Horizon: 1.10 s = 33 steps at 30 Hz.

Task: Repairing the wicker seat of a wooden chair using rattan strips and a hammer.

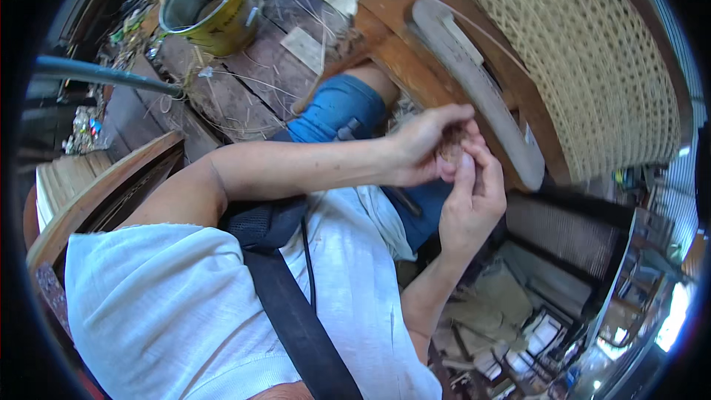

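Note:
My left hand [429,142] is curled, its fingers bent around a small brown, rough-looking wad [452,150]. My right hand [471,196] meets it from below, thumb and fingertips pinched at that same wad. What the wad is made of I cannot make out, since the fingers cover most of it. Just beyond the hands stands a brown wooden chair frame [404,59] with a woven cane panel [574,59]. A worn grey wooden bar [481,81] runs along the frame, close to my fingertips. A pale strand [459,11] arcs across the wood.
A yellow bucket [222,33] with a silvery inside stands on dark floor boards [196,89] strewn with cane scraps. A flat pale piece [304,50] lies beside it. To the left are a blue-grey pole [111,72] and a curved wooden edge [104,196]. Clutter fills the lower right.

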Motion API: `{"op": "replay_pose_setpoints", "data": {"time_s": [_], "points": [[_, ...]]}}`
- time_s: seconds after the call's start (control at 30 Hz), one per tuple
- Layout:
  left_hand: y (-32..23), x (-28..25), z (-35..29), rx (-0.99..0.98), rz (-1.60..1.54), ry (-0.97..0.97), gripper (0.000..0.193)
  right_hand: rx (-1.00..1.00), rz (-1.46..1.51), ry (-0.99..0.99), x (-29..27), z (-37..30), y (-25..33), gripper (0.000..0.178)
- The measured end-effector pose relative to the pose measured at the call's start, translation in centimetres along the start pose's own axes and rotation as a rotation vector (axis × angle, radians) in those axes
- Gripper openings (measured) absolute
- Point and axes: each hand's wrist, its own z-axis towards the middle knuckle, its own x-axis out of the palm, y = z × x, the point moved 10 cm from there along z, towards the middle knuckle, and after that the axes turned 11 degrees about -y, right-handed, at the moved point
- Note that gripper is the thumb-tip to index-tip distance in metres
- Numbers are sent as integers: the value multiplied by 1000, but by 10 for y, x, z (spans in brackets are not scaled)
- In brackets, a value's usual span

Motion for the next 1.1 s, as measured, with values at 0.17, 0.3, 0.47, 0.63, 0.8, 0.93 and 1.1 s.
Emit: {"op": "replay_pose_setpoints", "data": {"time_s": [0.17,0.3,0.47,0.63,0.8,0.93,1.1], "points": [[17,-17,10,47,123,-51,27,-150,-263,-47,4,-8,7,14],[21,-9,-10,36,160,-72,22,-129,-239,-121,-12,-12,0,26],[11,-12,-20,217,345,15,16,-27,-146,-114,-17,-7,-11,24],[2,-3,-22,292,541,47,16,140,-55,-81,-23,-3,-30,20],[13,-10,-15,269,648,114,19,83,-8,-148,-36,-4,-29,15],[27,-20,-14,68,483,72,20,50,52,-144,-42,-6,-28,13],[5,-13,-21,152,639,6,36,148,168,-69,-31,-19,-23,12]]}}
